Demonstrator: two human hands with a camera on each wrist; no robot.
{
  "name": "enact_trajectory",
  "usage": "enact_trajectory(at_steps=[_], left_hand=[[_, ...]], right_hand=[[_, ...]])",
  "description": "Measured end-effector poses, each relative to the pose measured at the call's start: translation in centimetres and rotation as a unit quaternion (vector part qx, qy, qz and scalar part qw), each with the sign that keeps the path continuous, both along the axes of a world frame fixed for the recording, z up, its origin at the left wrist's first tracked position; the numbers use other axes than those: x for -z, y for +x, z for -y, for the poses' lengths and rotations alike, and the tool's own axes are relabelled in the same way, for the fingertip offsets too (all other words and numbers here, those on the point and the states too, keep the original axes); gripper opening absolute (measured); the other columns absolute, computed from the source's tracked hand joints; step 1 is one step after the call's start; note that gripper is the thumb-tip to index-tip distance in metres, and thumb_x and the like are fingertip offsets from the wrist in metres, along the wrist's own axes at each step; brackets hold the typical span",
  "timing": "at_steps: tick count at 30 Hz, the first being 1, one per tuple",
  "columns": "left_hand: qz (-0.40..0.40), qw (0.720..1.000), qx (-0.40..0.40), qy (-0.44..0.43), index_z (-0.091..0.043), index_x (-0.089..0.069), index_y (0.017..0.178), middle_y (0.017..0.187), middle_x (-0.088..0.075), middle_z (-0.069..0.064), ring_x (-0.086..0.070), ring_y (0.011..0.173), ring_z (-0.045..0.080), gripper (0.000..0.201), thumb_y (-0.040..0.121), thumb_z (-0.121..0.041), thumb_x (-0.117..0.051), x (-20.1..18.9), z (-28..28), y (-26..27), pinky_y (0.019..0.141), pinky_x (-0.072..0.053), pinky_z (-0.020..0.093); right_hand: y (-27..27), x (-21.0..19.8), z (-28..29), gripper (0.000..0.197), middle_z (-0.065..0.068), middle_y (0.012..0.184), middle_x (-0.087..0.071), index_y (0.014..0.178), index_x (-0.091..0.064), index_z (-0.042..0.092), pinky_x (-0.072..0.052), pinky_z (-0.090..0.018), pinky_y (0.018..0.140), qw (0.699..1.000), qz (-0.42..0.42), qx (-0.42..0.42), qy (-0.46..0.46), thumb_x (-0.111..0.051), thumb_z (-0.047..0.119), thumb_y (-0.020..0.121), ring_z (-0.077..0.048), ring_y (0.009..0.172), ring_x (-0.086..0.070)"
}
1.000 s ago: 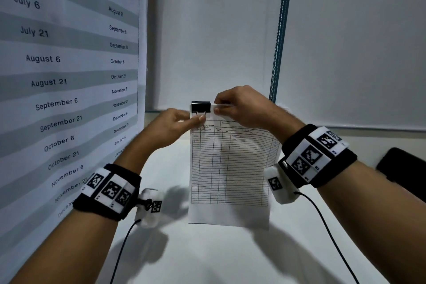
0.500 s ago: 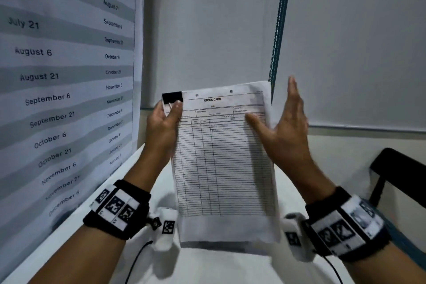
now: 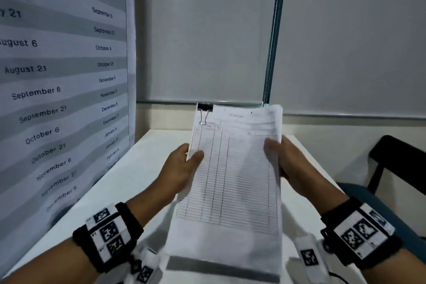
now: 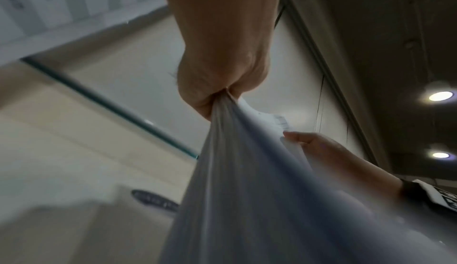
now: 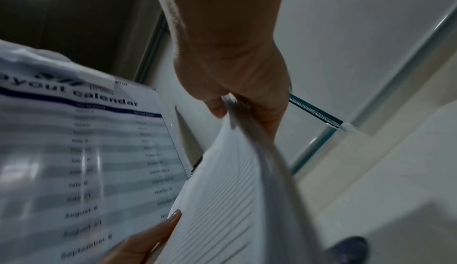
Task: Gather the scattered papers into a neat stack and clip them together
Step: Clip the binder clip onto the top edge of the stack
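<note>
White walls and a pale roller blind (image 3: pixel 207 30) fill the background; a striped wall calendar (image 3: pixel 57 76) covers the upper left of the frame, and a dark chair (image 3: pixel 396 168) sits at the right edge. Below lies a plain white desk (image 3: pixel 129 182).

Centre frame, the stack of papers (image 3: pixel 232 180) is held above the desk, tilted away from the viewer. The left hand (image 3: pixel 182 170) holds its left edge with thumb on top; the right hand (image 3: pixel 297 168) holds the right edge likewise. Both grips are closed on the stack, confirmed by the wrist views.

A black binder clip (image 3: pixel 205 107) with wire loop handle folded flat bites the top left corner of the stack. Judgement: gathering and clipping appear done; the step in hand is inspection or squaring. The next move calls for lowering the stack flat onto the desk and releasing it.

Sheets are thin, flexible, ruled forms; right edges look slightly fanned.
</note>
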State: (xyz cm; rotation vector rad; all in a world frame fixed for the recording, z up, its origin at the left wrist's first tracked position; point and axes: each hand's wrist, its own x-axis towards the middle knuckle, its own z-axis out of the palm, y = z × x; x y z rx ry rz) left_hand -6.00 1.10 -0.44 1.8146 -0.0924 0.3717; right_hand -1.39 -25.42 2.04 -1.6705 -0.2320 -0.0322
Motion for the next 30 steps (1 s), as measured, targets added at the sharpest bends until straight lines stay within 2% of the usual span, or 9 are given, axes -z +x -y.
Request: enact_trajectory(at_steps=[2, 4, 7, 12, 16, 19, 21, 24, 30], left_hand=[[-0.059, 0.998, 0.005, -0.001, -0.011, -0.066, 0.122, 0.115, -0.075, -0.001, -0.072, 0.104, 0.015, 0.028, 0.1, -0.029, -0.061, 2.0, -1.1, 0.8, 0.1, -0.056, 0.042], [-0.149, 0.987, 0.028, 0.046, -0.011, -0.064, 0.125, 0.122, -0.072, 0.004, -0.07, 0.11, 0.023, 0.035, 0.1, -0.034, -0.062, 3.2, -2.3, 1.9, 0.104, -0.053, 0.048], [-0.227, 0.969, 0.055, 0.084, -0.001, -0.063, 0.117, 0.113, -0.073, 0.021, -0.071, 0.095, 0.026, 0.046, 0.096, -0.041, -0.066, 3.7, -3.2, 3.9, 0.084, -0.057, 0.036], [-0.329, 0.942, 0.057, 0.048, -0.003, -0.053, 0.09, 0.071, -0.063, 0.007, -0.06, 0.059, 0.018, 0.044, 0.098, -0.046, -0.06, 4.0, -3.3, 4.6, 0.062, -0.057, 0.03], [-0.342, 0.913, 0.061, 0.215, -0.004, -0.052, 0.091, 0.081, -0.06, 0.017, -0.062, 0.058, 0.024, 0.041, 0.09, -0.037, -0.075, 4.5, -3.9, 4.4, 0.051, -0.058, 0.029], [-0.347, 0.892, 0.116, 0.266, 0.0, -0.058, 0.101, 0.095, -0.066, 0.021, -0.069, 0.077, 0.03, 0.041, 0.082, -0.026, -0.084, 4.0, -3.1, 4.2, 0.063, -0.064, 0.038], [-0.339, 0.88, 0.118, 0.311, 0.0, -0.063, 0.089, 0.083, -0.067, 0.016, -0.068, 0.071, 0.027, 0.033, 0.08, -0.022, -0.086, 3.7, -2.1, 4.5, 0.052, -0.06, 0.03], [-0.333, 0.875, 0.097, 0.339, -0.006, -0.06, 0.064, 0.054, -0.062, 0.003, -0.064, 0.05, 0.019, 0.034, 0.076, -0.021, -0.089, 3.3, -1.3, 5.2, 0.048, -0.057, 0.027], [-0.307, 0.883, 0.064, 0.349, -0.01, -0.054, 0.072, 0.07, -0.056, 0.006, -0.058, 0.054, 0.018, 0.038, 0.079, -0.029, -0.086, 2.9, -0.7, 4.4, 0.052, -0.056, 0.027]], right_hand=[[-0.6, 1.5, 0.5, 0.024, -0.017, 0.106, -0.073, 0.113, -0.062, 0.018, -0.058, -0.041, 0.07, 0.992, -0.057, -0.049, -0.099, -0.053, 0.013, 0.092, -0.031, 0.084, -0.07], [-0.9, 2.4, 0.8, 0.03, -0.012, 0.101, -0.077, 0.113, -0.063, 0.016, -0.057, -0.034, 0.064, 0.982, -0.096, -0.089, -0.139, -0.05, 0.001, 0.091, -0.027, 0.081, -0.072], [1.0, 2.9, 0.7, 0.026, -0.013, 0.104, -0.075, 0.118, -0.06, 0.009, -0.057, -0.032, 0.062, 0.982, -0.109, -0.085, -0.133, -0.052, 0.0, 0.095, -0.022, 0.079, -0.072], [3.0, 3.9, 0.1, 0.019, -0.018, 0.099, -0.068, 0.111, -0.057, 0.002, -0.06, -0.049, 0.078, 0.961, -0.159, -0.083, -0.211, -0.059, 0.015, 0.098, -0.029, 0.072, -0.067], [1.5, 5.9, -0.2, 0.045, -0.024, 0.108, -0.07, 0.125, -0.042, 0.005, -0.062, -0.039, 0.062, 0.883, -0.203, -0.134, -0.4, -0.066, 0.028, 0.096, -0.029, 0.065, -0.071], [1.3, 6.0, -1.3, 0.026, -0.02, 0.086, -0.075, 0.093, -0.067, 0.0, -0.064, -0.038, 0.066, 0.839, -0.165, -0.171, -0.49, -0.071, 0.025, 0.087, -0.032, 0.072, -0.075], [1.8, 5.5, -2.2, 0.022, -0.016, 0.075, -0.074, 0.066, -0.068, 0.003, -0.064, -0.04, 0.071, 0.813, -0.152, -0.165, -0.537, -0.069, 0.019, 0.081, -0.033, 0.079, -0.076], [1.8, 4.6, -3.1, 0.02, -0.019, 0.092, -0.076, 0.07, -0.062, 0.003, -0.062, -0.045, 0.083, 0.773, -0.101, -0.137, -0.611, -0.066, 0.018, 0.083, -0.032, 0.09, -0.075], [1.0, 4.2, -3.0, 0.026, -0.011, 0.086, -0.064, 0.078, -0.056, 0.006, -0.058, -0.049, 0.092, 0.784, -0.085, -0.115, -0.604, -0.067, 0.026, 0.091, -0.035, 0.104, -0.071]])
